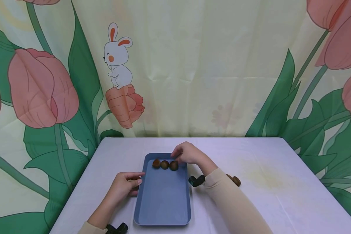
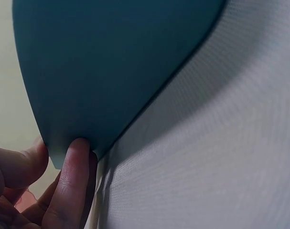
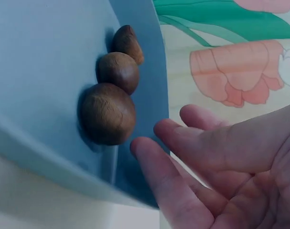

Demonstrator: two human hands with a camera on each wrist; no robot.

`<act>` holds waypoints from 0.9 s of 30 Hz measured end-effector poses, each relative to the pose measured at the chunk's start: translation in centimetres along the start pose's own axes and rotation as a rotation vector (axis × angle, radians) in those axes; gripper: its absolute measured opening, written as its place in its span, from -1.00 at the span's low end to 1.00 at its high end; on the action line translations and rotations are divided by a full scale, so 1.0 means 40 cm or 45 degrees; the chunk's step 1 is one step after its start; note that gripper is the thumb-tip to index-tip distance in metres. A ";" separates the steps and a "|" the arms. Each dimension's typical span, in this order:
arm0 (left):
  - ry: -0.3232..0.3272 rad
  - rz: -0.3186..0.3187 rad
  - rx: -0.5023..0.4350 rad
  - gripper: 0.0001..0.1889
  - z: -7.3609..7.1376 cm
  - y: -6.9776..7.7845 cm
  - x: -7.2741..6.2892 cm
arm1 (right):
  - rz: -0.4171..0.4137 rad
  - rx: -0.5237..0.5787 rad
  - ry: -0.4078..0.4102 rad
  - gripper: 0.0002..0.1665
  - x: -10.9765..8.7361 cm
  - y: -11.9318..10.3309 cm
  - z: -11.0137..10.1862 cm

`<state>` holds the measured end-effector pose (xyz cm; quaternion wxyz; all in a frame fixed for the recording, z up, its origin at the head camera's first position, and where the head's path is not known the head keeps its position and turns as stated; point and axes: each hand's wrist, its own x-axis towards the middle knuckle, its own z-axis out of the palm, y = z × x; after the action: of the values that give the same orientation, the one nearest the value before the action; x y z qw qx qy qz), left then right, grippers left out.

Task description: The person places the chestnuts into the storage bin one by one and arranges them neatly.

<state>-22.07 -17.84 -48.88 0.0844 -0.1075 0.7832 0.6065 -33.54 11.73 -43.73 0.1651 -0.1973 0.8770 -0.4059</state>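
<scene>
A blue-grey rectangular tray (image 1: 163,201) lies on the table. Three brown chestnuts sit in a row by its far end: the left one (image 1: 156,163), the middle one (image 1: 164,164) and the right one (image 1: 174,165). My left hand (image 1: 124,185) is at the tray's left side, its fingertips resting against the outer wall (image 2: 87,86) near the rim. Over the far right corner is my right hand (image 1: 188,154), with nothing between its loosely bent, spread fingers. In the right wrist view, its fingertips (image 3: 144,148) are just beside the nearest chestnut (image 3: 108,114).
More chestnuts (image 1: 236,181) lie on the white tablecloth (image 1: 260,169) right of the tray, partly hidden by the right forearm. A black wrist device (image 1: 196,180) sits by each wrist. Behind the table hangs a curtain (image 1: 193,81) printed with tulips and a rabbit.
</scene>
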 end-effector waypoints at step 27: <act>0.000 -0.011 0.043 -0.67 -0.002 0.001 0.000 | -0.015 0.289 -0.016 -0.61 -0.141 0.026 -0.072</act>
<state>-22.09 -17.93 -48.82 0.0890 -0.1093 0.7929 0.5928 -30.16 16.93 -42.03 0.1893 -0.1850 0.8233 -0.5021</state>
